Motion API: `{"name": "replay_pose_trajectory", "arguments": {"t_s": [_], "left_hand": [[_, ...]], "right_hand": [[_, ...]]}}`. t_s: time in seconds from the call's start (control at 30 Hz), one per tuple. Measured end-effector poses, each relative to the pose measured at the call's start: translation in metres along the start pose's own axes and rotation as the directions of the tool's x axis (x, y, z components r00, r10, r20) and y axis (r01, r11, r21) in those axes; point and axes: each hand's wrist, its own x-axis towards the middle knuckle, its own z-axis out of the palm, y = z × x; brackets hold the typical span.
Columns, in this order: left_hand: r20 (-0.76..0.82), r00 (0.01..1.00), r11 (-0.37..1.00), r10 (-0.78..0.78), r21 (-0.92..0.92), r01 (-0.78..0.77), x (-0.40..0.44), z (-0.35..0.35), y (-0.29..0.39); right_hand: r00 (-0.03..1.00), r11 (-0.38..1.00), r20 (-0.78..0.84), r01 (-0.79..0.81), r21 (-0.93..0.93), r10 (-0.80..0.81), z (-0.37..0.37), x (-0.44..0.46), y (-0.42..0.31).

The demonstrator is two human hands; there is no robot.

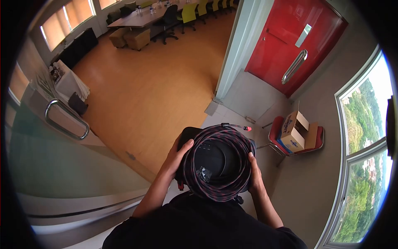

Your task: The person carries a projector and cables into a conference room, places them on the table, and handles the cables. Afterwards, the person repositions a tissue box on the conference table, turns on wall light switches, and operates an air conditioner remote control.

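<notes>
A coiled black cable with red flecks (242, 186) lies on a black case or device (213, 155) held close to my body. One red-tipped plug (247, 128) sticks out at the top right of the coil, and another red plug hangs at the lower left. My left hand (179, 153) grips the left side, its thumb against the coil. On the right side, my right hand (256, 176) holds on with its thumb up along the cable. A small clear plastic bag (203, 174) rests inside the coil. The fingers beneath are hidden.
A glass door with a metal handle (66, 120) stands at the left. Beyond the doorway are a long table (143, 18) and chairs. A red door (296, 41) is ahead right, and an open cardboard box (293, 135) sits on a red chair (319, 139) near the window.
</notes>
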Motion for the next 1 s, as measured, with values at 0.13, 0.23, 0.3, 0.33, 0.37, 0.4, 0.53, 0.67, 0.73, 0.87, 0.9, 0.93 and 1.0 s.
{"name": "replay_pose_trajectory", "arguments": {"t_s": [0.13,0.23,0.3,0.33,0.37,0.4,0.53,0.67,0.73,0.87,0.9,0.93,1.0], "left_hand": [[-0.104,0.995,1.0,0.008,0.002,-0.008,0.063,-0.03,0.037],[-0.187,0.982,1.0,0.002,-0.029,-0.007,0.127,-0.058,0.043],[-0.205,0.979,0.997,0.004,-0.075,-0.02,0.155,-0.084,0.046],[-0.203,0.979,0.995,0.024,-0.094,-0.044,0.173,-0.093,0.053],[-0.203,0.978,0.991,0.047,-0.112,-0.071,0.194,-0.102,0.064],[-0.22,0.975,0.988,0.027,-0.141,-0.06,0.21,-0.109,0.077],[-0.285,0.959,0.972,0.014,-0.22,-0.079,0.282,-0.147,0.13],[-0.322,0.946,0.95,0.049,-0.276,-0.143,0.348,-0.161,0.159],[-0.325,0.945,0.941,0.047,-0.303,-0.151,0.376,-0.177,0.178],[-0.35,0.936,0.946,0.04,-0.289,-0.148,0.449,-0.212,0.206],[-0.347,0.937,0.945,0.047,-0.288,-0.153,0.47,-0.223,0.213],[-0.34,0.939,0.946,0.053,-0.284,-0.156,0.492,-0.233,0.221],[-0.297,0.952,0.944,0.077,-0.286,-0.166,0.547,-0.262,0.239]], "right_hand": [[0.997,0.999,0.078,-0.023,-0.043,0.026,0.055,0.082,-0.04],[0.99,0.996,0.128,-0.054,-0.067,0.063,0.083,0.164,-0.054],[0.986,0.993,0.14,-0.079,-0.092,0.091,0.11,0.197,-0.061],[0.984,0.991,0.15,-0.082,-0.108,0.098,0.126,0.215,-0.074],[0.981,0.989,0.164,-0.083,-0.123,0.103,0.142,0.237,-0.088],[0.98,0.987,0.163,-0.09,-0.131,0.111,0.156,0.26,-0.098],[0.968,0.984,0.214,-0.103,-0.144,0.133,0.219,0.359,-0.134],[0.945,0.98,0.292,-0.102,-0.171,0.15,0.26,0.429,-0.184],[0.945,0.977,0.29,-0.098,-0.189,0.151,0.286,0.463,-0.196],[0.938,0.972,0.3,-0.114,-0.207,0.174,0.335,0.541,-0.218],[0.94,0.971,0.292,-0.116,-0.21,0.175,0.348,0.559,-0.224],[0.944,0.971,0.281,-0.117,-0.208,0.174,0.362,0.577,-0.23],[0.957,0.977,0.249,-0.099,-0.191,0.146,0.392,0.617,-0.24]]}}
